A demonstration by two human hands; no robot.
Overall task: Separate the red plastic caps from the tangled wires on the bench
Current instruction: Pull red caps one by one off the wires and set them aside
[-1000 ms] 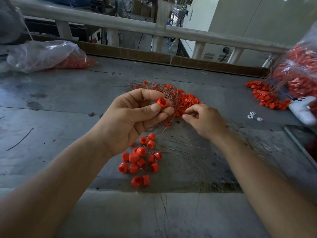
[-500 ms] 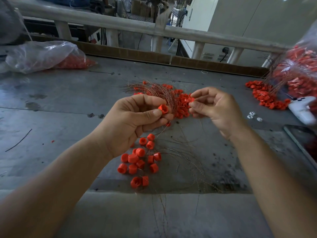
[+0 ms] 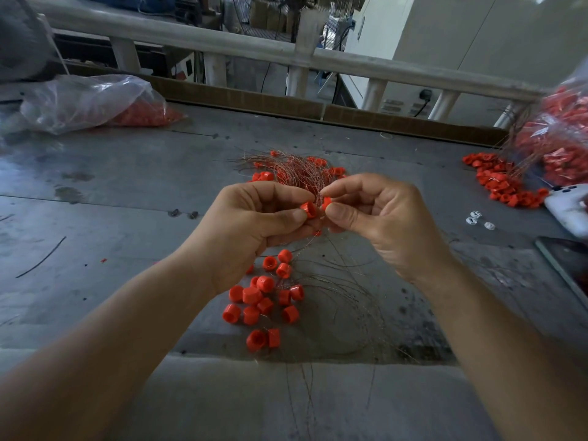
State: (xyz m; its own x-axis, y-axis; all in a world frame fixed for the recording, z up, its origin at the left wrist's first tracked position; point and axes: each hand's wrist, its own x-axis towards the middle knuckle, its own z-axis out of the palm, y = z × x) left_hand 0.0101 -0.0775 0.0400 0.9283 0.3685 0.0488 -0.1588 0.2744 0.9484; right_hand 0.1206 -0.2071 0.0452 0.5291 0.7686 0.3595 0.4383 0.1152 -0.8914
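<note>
My left hand [image 3: 251,227] pinches a red cap [image 3: 308,209] between thumb and fingers, above the grey bench [image 3: 127,202]. My right hand [image 3: 378,218] pinches a second red cap [image 3: 326,203] right beside it, fingertips nearly touching the left ones. Behind both hands lies the tangle of thin wires [image 3: 296,170] with several red caps still caught in it. Below my hands sits a loose pile of separated red caps [image 3: 264,297], with stray wires [image 3: 343,300] curling to its right.
A clear bag holding red caps [image 3: 95,103] lies at the back left. Another heap of red caps [image 3: 502,183] and a full bag [image 3: 560,138] sit at the right, with a white object [image 3: 569,208], small white bits [image 3: 477,219] and a dark tablet [image 3: 569,265].
My right hand came back from the tangle toward my left hand and now pinches a red cap beside the one my left hand holds. The left hand has hardly moved.
</note>
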